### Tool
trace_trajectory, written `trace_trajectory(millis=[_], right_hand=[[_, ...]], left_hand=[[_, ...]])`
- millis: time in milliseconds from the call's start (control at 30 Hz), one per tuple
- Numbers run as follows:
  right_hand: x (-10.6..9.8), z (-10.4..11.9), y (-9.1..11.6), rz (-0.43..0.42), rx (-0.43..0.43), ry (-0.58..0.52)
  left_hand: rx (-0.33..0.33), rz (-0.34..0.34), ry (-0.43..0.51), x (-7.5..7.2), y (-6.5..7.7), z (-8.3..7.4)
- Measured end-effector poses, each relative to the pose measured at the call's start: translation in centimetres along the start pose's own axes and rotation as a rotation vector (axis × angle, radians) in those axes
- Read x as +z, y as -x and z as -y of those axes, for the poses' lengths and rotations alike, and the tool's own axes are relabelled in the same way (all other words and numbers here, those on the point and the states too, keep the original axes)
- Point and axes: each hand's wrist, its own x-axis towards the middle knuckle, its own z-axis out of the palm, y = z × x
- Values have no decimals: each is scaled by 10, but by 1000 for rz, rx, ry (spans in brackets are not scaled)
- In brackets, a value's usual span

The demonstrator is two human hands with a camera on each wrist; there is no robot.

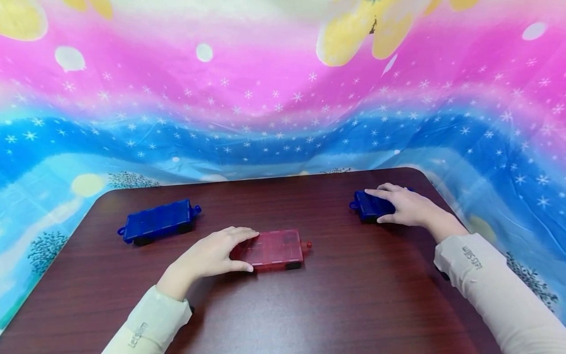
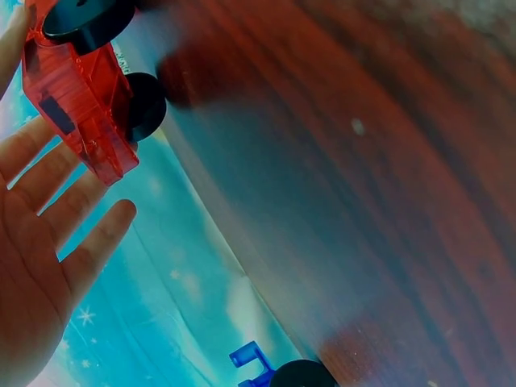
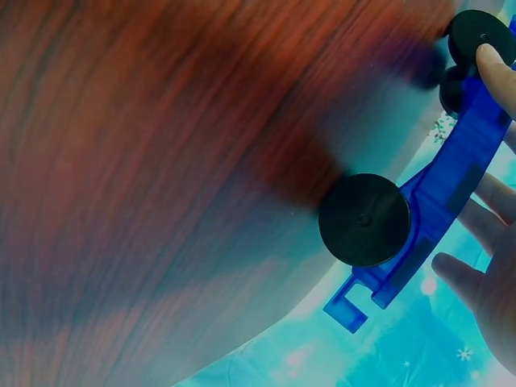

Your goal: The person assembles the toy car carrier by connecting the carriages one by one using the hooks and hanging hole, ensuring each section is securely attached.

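My left hand (image 1: 211, 255) holds the rear end of a see-through red toy wagon (image 1: 279, 247) in the middle of the table, thumb along the near side and fingers along the far side. Its black wheels show in the left wrist view, where the other fingers are spread. At the right, my right hand (image 1: 409, 206) grips a flat blue toy wagon (image 1: 369, 205) across its width and covers its right part. In the right wrist view the thumb lies against one black wheel (image 3: 477, 39), and a blue hook (image 3: 347, 310) sticks out at the end.
A second blue toy wagon (image 1: 158, 221), with a coupling at each end, stands on its wheels at the far left of the dark wood table (image 1: 336, 305). A patterned pink and blue cloth (image 1: 265, 123) hangs behind the table's back edge and round its sides.
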Motion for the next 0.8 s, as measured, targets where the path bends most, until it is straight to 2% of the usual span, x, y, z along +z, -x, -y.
trace_trajectory(millis=[233, 800], right_hand=[[-2, 2, 5, -4, 11, 36], [-10, 23, 18, -61, -2, 71]], left_hand=[[-4, -1, 14, 0, -1, 1], [1, -2, 26, 0, -2, 3]])
